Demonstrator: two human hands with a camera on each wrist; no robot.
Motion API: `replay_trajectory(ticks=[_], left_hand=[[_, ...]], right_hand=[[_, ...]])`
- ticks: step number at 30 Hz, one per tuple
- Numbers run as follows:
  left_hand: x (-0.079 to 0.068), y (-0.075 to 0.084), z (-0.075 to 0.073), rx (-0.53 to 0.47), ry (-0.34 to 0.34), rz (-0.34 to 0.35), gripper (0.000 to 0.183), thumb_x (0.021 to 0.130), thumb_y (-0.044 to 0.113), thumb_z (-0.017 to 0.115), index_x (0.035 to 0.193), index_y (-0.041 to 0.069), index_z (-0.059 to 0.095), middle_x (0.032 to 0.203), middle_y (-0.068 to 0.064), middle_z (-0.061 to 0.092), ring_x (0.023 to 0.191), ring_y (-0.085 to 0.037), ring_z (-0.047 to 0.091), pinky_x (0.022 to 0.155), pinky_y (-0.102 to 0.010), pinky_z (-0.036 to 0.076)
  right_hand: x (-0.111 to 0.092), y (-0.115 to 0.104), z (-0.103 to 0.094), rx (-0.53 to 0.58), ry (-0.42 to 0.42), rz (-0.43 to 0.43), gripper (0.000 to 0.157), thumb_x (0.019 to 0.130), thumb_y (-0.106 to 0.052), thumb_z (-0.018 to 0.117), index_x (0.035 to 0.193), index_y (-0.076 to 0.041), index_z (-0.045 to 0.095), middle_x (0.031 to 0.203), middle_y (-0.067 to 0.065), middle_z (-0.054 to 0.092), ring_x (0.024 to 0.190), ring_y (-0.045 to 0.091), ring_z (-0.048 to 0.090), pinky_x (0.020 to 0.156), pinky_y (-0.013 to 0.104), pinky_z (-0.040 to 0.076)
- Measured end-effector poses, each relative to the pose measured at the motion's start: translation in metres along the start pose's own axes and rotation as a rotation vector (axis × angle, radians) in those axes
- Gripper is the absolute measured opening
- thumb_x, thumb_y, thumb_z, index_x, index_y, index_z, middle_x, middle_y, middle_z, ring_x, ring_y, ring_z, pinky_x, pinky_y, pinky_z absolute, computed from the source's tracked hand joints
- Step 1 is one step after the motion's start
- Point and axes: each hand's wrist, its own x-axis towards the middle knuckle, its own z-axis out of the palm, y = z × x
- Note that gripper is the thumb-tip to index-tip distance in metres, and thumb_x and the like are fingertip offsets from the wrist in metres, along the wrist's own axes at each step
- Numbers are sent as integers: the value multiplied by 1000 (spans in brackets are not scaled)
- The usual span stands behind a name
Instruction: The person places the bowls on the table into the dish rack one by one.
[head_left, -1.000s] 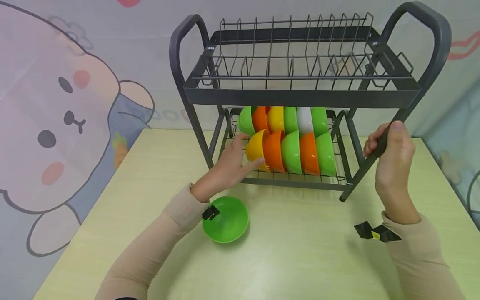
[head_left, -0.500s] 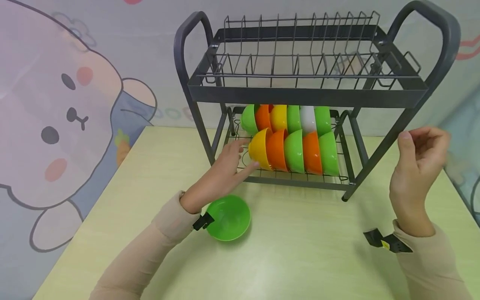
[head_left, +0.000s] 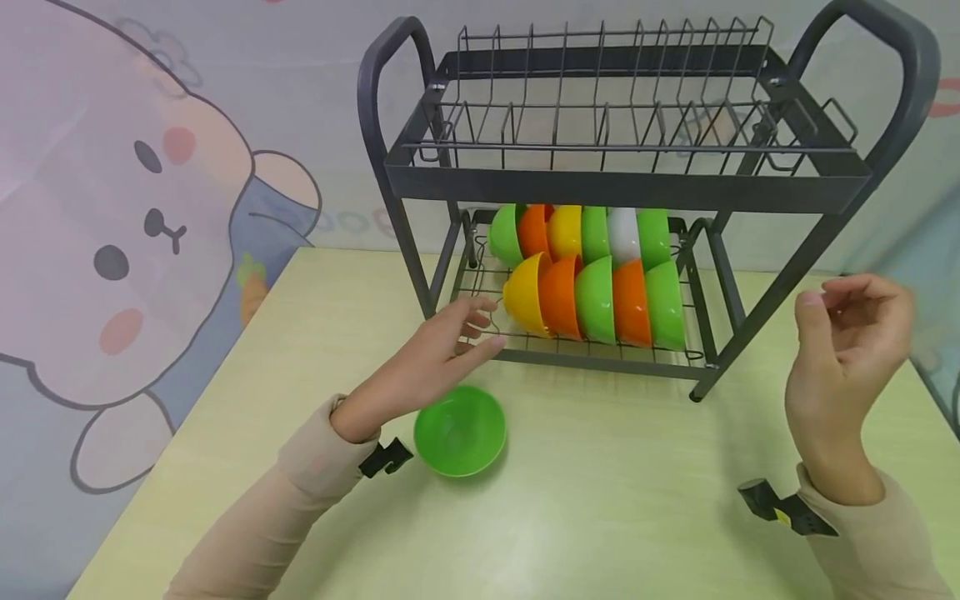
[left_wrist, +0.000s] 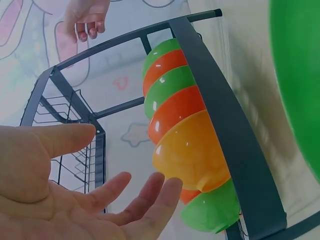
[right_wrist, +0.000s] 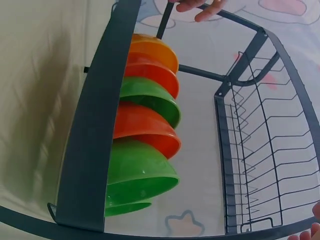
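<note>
In the head view my left hand (head_left: pixel 423 362) hovers left of the front row of bowls, fingers relaxed and holding nothing. Nearest to its fingertips is a yellow bowl (head_left: pixel 525 296), standing on edge on the lower tier of a dark grey two-tier dish rack (head_left: pixel 630 190). Orange and green bowls nest against it, such as an orange bowl (head_left: pixel 558 296). Below the left wrist a green bowl (head_left: pixel 468 437) sits upright on the table. My right hand (head_left: pixel 847 367) hangs loosely curled beside the rack's right leg, palm bare. The left wrist view shows spread left fingers (left_wrist: pixel 145 200) just short of the yellow bowl.
Behind the front row stands a second row of bowls, including a white bowl (head_left: pixel 624 235). The rack's wire upper tier (head_left: pixel 600 108) rises above them, between two curved handles. A pale wooden table (head_left: pixel 570 517) lies beneath, against a cartoon-printed backdrop (head_left: pixel 67 250).
My right hand has let go of the rack's right leg and moved right and slightly down. The left hand has drawn back left from the yellow bowl. The view shifted slightly.
</note>
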Motion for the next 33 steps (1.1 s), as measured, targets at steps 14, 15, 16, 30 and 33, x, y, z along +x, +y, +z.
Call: replay_trajectory(ticks=[14, 15, 16, 30, 33], left_hand=[[-14, -10, -6, -5, -23, -30, 34, 102, 25, 61, 129, 5, 57, 120, -6, 64, 109, -22, 62, 96, -38, 51], [-15, -11, -6, -5, -22, -30, 34, 101, 25, 61, 128, 5, 57, 120, -6, 64, 109, -22, 61, 96, -38, 51], [-16, -13, -6, -2, -20, -29, 34, 101, 25, 61, 128, 5, 58, 119, -6, 64, 108, -21, 61, 95, -38, 51], [-29, -30, -12, 1, -26, -96, 42, 102, 32, 59, 132, 3, 57, 126, -8, 63, 113, -26, 61, 96, -41, 51], [-31, -33, -13, 7, -24, -99, 41, 102, 31, 59, 132, 3, 57, 128, -9, 62, 112, -27, 61, 96, -41, 51]], right_hand=[[-24, 3, -10, 30, -173, -36, 11, 83, 19, 57, 93, 22, 57, 83, 13, 60, 67, 16, 55, 63, 17, 47], [-26, 4, -10, 32, -187, -44, 11, 83, 19, 57, 93, 23, 56, 83, 13, 60, 66, 16, 56, 63, 17, 48], [-27, 5, -10, 27, -208, -52, 11, 84, 19, 57, 93, 24, 56, 84, 13, 61, 67, 16, 57, 64, 16, 49], [-60, 21, 2, -308, -729, -330, 36, 99, -22, 63, 80, 9, 63, 76, 10, 60, 70, 9, 50, 62, 13, 42], [-69, 26, 6, -333, -839, -378, 36, 101, -28, 59, 82, 1, 64, 77, 6, 61, 69, 12, 50, 57, 18, 39]])
